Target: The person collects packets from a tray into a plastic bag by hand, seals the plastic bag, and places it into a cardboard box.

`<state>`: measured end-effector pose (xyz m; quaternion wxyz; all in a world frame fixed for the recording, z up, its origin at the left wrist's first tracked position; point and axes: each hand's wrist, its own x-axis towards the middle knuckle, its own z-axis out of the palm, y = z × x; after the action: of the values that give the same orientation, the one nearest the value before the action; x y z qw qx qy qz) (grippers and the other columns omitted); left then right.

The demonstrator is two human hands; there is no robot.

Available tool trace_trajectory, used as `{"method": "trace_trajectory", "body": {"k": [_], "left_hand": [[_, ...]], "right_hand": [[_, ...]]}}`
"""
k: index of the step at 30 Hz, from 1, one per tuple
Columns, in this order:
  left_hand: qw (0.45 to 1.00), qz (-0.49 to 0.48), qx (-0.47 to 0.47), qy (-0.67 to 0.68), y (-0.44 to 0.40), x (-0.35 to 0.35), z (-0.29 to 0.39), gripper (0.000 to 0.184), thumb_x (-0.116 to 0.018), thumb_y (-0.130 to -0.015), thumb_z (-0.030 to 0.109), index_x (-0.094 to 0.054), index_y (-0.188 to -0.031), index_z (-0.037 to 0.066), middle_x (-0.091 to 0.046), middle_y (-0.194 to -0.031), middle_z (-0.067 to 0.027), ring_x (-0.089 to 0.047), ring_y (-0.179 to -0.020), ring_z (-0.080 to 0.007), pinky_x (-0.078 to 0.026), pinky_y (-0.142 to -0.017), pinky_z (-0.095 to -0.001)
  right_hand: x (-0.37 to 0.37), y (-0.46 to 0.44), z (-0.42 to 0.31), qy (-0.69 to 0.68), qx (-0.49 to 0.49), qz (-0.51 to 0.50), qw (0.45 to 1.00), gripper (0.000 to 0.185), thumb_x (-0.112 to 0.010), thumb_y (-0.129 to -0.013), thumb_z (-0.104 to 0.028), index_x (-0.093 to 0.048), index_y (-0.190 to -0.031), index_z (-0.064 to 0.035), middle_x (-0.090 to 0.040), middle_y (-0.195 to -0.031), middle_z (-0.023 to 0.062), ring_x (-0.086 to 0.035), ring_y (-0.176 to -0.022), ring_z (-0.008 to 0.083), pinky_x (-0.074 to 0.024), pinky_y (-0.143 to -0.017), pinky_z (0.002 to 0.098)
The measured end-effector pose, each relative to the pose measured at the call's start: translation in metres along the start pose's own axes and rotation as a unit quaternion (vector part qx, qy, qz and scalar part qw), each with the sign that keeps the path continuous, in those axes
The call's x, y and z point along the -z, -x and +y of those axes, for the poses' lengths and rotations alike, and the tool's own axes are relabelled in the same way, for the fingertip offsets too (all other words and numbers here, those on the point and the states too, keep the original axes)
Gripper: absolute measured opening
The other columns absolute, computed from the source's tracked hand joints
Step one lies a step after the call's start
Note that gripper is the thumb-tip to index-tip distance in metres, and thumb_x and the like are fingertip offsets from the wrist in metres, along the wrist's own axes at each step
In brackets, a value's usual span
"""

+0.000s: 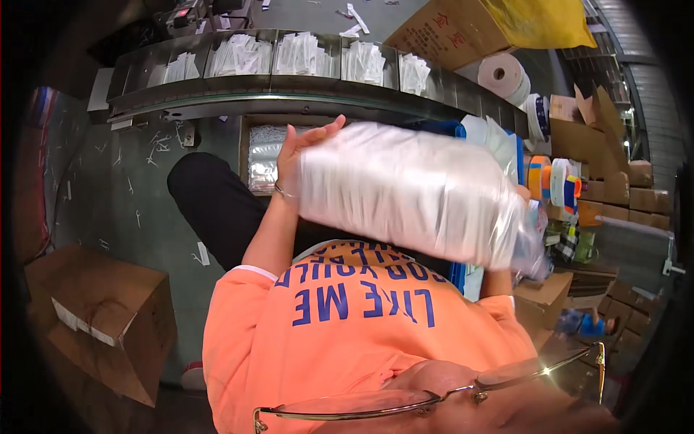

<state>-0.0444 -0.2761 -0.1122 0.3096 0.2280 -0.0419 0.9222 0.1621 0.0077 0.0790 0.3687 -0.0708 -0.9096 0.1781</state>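
Observation:
A large white bundle wrapped in clear plastic (pixel 405 184) hangs tilted in front of my chest, smeared by motion. My left hand (pixel 309 143) presses against its left end, fingers stretched upward along the side. At the right end, only a small part of my right hand (pixel 522 193) shows; the bundle covers the rest of it, and that arm reaches up from below. Behind the bundle, near my left hand, stands an open box (pixel 244 155) with clear plastic packs (pixel 264 157) in it.
A metal rack (pixel 307 103) with compartments of white strips runs across the far side. Blue bins (pixel 457 271) stand at right, near tape rolls (pixel 538 177) and cartons (pixel 607 130). A brown carton (pixel 108 311) sits on the floor at left. Another person (pixel 589 323) is far right.

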Motion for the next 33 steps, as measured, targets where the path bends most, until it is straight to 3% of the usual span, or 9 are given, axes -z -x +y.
{"method": "trace_trajectory", "body": {"k": [1,2,3,5,6,9,11,27,33], "left_hand": [[0.996,0.086,-0.015,-0.004,0.000,-0.005,-0.005,0.055,-0.037,-0.094,0.048,-0.050,-0.127,0.006,-0.036,-0.142,-0.0140,-0.028,-0.133,-0.0290,-0.018,-0.111,-0.0429],[0.985,0.171,-0.029,-0.008,0.003,-0.009,-0.009,0.053,-0.038,-0.094,0.046,-0.049,-0.128,0.007,-0.037,-0.141,-0.0132,-0.029,-0.133,-0.0291,-0.017,-0.112,-0.0423],[0.974,0.222,-0.025,-0.032,0.008,0.001,-0.016,0.049,-0.048,-0.093,0.038,-0.045,-0.130,0.005,-0.043,-0.137,-0.0130,-0.034,-0.129,-0.0297,-0.024,-0.109,-0.0416],[0.927,0.363,0.091,0.003,0.032,0.029,-0.039,0.051,-0.054,-0.091,0.037,-0.045,-0.129,0.005,-0.048,-0.131,-0.0125,-0.039,-0.126,-0.0269,-0.029,-0.107,-0.0389],[0.934,0.320,0.149,-0.051,0.030,0.029,-0.045,0.057,-0.058,-0.087,0.041,-0.044,-0.129,0.006,-0.052,-0.127,-0.0121,-0.046,-0.120,-0.0239,-0.036,-0.102,-0.0363],[0.907,0.309,0.285,-0.029,0.032,0.023,-0.044,0.061,-0.062,-0.084,0.044,-0.045,-0.128,0.006,-0.054,-0.124,-0.0114,-0.053,-0.113,-0.0220,-0.043,-0.096,-0.0358],[0.898,0.305,0.318,-0.021,0.031,0.027,-0.048,0.062,-0.064,-0.082,0.041,-0.044,-0.129,0.006,-0.054,-0.123,-0.0124,-0.055,-0.110,-0.0224,-0.047,-0.092,-0.0364],[0.923,0.250,0.226,-0.186,0.016,-0.005,-0.053,0.071,-0.067,-0.079,0.024,-0.029,-0.137,0.006,-0.051,-0.122,-0.0114,-0.052,-0.109,-0.0211,-0.044,-0.092,-0.0343],[0.908,0.262,0.228,-0.234,0.014,-0.013,-0.047,0.060,-0.064,-0.083,0.018,-0.035,-0.134,0.004,-0.052,-0.121,-0.0098,-0.053,-0.107,-0.0186,-0.045,-0.091,-0.0325]], "right_hand": [[0.009,-0.018,0.009,-0.021,0.204,-0.054,0.977,0.029,-0.062,-0.073,-0.008,-0.055,-0.101,-0.0052,-0.059,-0.094,0.0130,-0.053,-0.090,0.0303,-0.0430,-0.079,0.0425],[0.015,-0.024,-0.005,0.028,0.210,-0.077,0.974,0.030,-0.065,-0.063,-0.006,-0.056,-0.092,-0.0076,-0.058,-0.089,0.0087,-0.053,-0.088,0.0273,-0.0435,-0.078,0.0393],[0.020,-0.019,-0.002,0.029,0.205,-0.077,0.975,0.030,-0.065,-0.063,-0.006,-0.056,-0.092,-0.0076,-0.058,-0.089,0.0087,-0.053,-0.088,0.0273,-0.0435,-0.078,0.0393],[0.032,-0.008,0.009,0.148,0.241,-0.193,0.939,0.028,-0.065,-0.059,-0.002,-0.057,-0.085,-0.0086,-0.057,-0.088,0.0056,-0.053,-0.088,0.0272,-0.0436,-0.078,0.0375],[0.030,0.001,0.013,0.138,0.209,-0.197,0.948,0.025,-0.064,-0.057,-0.001,-0.057,-0.080,-0.0090,-0.057,-0.089,0.0051,-0.053,-0.089,0.0269,-0.0434,-0.078,0.0367],[0.034,0.012,0.024,0.149,0.179,-0.181,0.955,0.025,-0.064,-0.058,-0.002,-0.057,-0.082,-0.0094,-0.057,-0.091,0.0054,-0.053,-0.090,0.0275,-0.0431,-0.079,0.0362],[0.036,0.015,0.025,0.153,0.163,-0.191,0.956,0.024,-0.063,-0.059,-0.003,-0.057,-0.082,-0.0097,-0.057,-0.091,0.0054,-0.053,-0.091,0.0276,-0.0426,-0.079,0.0361],[0.026,0.047,0.028,0.225,0.082,-0.131,0.962,0.024,-0.060,-0.069,-0.003,-0.052,-0.090,-0.0115,-0.053,-0.096,0.0063,-0.051,-0.096,0.0251,-0.0358,-0.086,0.0354],[0.026,0.052,0.026,0.238,0.073,-0.123,0.961,0.026,-0.060,-0.070,-0.002,-0.052,-0.093,-0.0111,-0.053,-0.099,0.0071,-0.050,-0.098,0.0258,-0.0352,-0.088,0.0353]]}}
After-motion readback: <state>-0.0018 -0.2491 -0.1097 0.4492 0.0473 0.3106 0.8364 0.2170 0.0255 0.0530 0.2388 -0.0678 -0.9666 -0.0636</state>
